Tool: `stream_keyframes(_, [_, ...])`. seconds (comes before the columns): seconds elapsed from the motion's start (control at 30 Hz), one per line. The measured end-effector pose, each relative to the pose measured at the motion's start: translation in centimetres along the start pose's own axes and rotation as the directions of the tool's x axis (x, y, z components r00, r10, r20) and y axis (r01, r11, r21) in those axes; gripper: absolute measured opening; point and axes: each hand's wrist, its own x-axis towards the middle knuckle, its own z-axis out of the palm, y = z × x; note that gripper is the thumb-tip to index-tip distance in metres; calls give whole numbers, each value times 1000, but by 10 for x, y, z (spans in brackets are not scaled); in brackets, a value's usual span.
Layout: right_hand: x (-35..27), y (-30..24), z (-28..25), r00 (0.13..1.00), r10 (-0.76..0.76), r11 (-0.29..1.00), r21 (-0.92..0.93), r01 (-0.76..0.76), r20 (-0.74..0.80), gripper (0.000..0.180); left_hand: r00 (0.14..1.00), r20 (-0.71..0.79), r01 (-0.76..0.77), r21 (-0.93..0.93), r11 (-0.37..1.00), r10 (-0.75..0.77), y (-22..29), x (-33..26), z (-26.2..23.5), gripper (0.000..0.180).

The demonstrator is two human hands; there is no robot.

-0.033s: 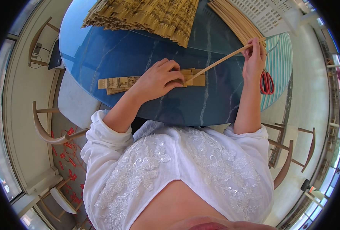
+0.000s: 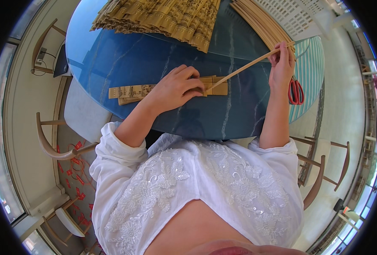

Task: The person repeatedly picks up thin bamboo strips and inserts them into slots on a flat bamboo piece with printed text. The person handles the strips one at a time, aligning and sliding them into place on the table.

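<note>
A folded stack of golden-brown printed paper [image 2: 131, 91] lies across the table in front of me. My left hand [image 2: 175, 89] rests over its middle, fingers curled and closed on the paper, hiding that part. In my right hand [image 2: 281, 63] a thin wooden stick [image 2: 243, 68] is pinched near its upper end. The stick slants down to the left, and its lower tip meets the paper beside my left fingertips. Whether the tip has gone into a fold cannot be made out.
Pleated golden paper [image 2: 158, 21] is heaped at the table's far side. A bundle of wooden sticks [image 2: 256, 21] lies at the far right, by a white perforated basket [image 2: 297, 17]. Red-handled scissors [image 2: 296, 92] lie right of my right forearm, on the blue marbled table [image 2: 248, 114].
</note>
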Motion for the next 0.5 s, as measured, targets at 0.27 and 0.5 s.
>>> stream_keyframes(0.27, [0, 4, -6, 996, -1, 1000, 23, -1, 84, 28, 1000, -24, 9, 10, 1000, -9, 1, 1, 2, 9])
stream_keyframes(0.5, [-5, 2, 1, 996, -30, 1000, 0, 30, 81, 29, 985, -163, 63, 10, 998, -61, -1, 1, -1, 8])
